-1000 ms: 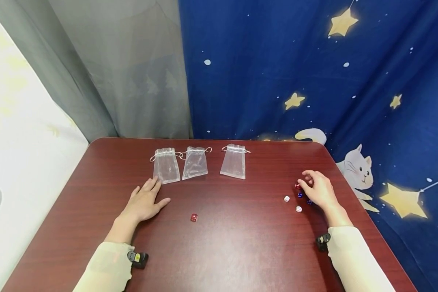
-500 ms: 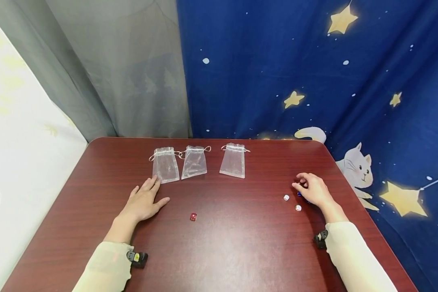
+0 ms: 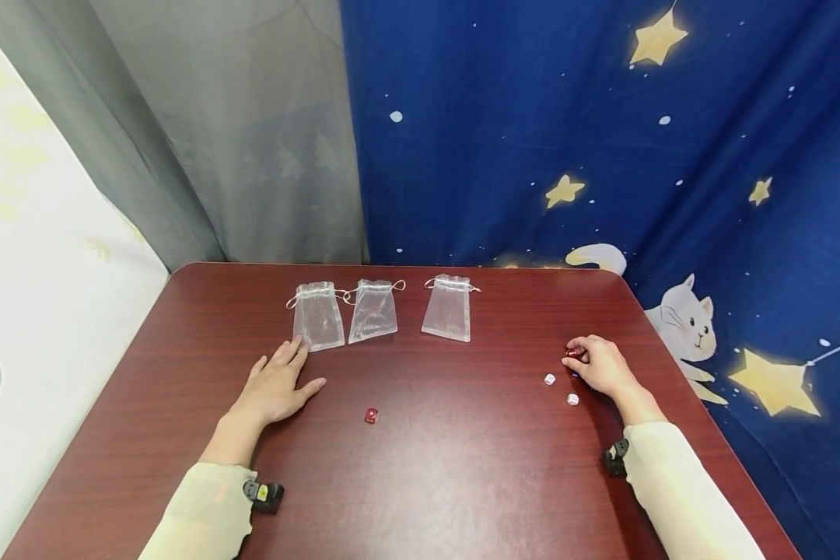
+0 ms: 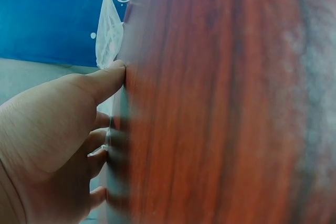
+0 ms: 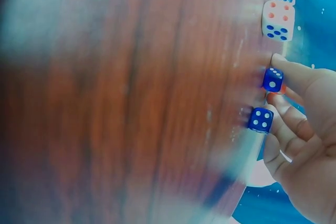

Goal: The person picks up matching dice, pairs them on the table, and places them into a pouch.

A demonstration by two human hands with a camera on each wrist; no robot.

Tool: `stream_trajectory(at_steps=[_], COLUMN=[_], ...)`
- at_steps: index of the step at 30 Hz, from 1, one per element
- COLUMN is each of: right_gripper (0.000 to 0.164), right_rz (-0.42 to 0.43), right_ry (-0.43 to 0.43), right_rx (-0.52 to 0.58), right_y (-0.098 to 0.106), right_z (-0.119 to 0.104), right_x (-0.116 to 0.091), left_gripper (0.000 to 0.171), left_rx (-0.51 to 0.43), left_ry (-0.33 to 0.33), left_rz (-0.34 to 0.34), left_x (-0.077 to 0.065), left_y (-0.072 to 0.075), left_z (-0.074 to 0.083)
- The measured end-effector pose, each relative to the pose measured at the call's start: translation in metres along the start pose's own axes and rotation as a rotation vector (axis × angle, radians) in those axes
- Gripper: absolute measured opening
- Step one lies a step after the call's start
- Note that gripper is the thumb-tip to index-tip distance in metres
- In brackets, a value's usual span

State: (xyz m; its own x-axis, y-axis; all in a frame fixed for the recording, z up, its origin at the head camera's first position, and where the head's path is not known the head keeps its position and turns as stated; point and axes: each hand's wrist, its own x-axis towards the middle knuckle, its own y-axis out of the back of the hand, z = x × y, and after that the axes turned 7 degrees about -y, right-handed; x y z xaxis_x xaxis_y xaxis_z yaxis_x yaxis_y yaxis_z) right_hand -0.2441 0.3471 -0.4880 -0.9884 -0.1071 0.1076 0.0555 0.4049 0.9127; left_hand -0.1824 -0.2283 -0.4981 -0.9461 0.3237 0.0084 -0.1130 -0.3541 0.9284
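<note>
My right hand (image 3: 603,367) pinches a red die (image 3: 572,354) between thumb and fingertips, low over the right side of the table. In the right wrist view, a blue die (image 5: 273,80) partly covers that red one, and a second blue die (image 5: 261,120) lies near the curled fingers. Two white dice (image 3: 549,379) sit just left of this hand. My left hand (image 3: 274,389) rests flat with fingers spread, its fingertips at the bottom corner of a sheer white drawstring pouch (image 3: 319,319). Another red die (image 3: 371,416) lies alone to the right of the left hand.
Two more sheer pouches lie toward the back, a middle pouch (image 3: 373,313) and a right pouch (image 3: 447,311). Behind the far edge of the brown table (image 3: 420,482) hang grey and blue curtains (image 3: 476,155). A white wall (image 3: 42,257) borders the left side.
My right hand has moved slightly left and down, and its fingers have closed on the red die, which lay on the table beside the thumb. The left hand stays put.
</note>
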Motion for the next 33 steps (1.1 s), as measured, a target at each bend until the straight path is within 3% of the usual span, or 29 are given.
stream_trajectory(at_steps=[10, 20, 33], right_gripper=[0.015, 0.016, 0.019], right_rz=[-0.002, 0.068, 0.091], right_ry=[-0.002, 0.041, 0.183], right_rx=[-0.012, -0.001, 0.059], right_y=[0.000, 0.005, 0.010], right_z=[0.000, -0.012, -0.054], right_x=[0.000, 0.001, 0.006], left_gripper=[0.080, 0.078, 0.080], left_rx=[-0.002, 0.012, 0.010], left_ry=[-0.009, -0.001, -0.004], left_rz=[0.022, 0.012, 0.014], left_x=[-0.001, -0.001, -0.001], left_y=[-0.002, 0.002, 0.001], left_z=[-0.001, 0.004, 0.003])
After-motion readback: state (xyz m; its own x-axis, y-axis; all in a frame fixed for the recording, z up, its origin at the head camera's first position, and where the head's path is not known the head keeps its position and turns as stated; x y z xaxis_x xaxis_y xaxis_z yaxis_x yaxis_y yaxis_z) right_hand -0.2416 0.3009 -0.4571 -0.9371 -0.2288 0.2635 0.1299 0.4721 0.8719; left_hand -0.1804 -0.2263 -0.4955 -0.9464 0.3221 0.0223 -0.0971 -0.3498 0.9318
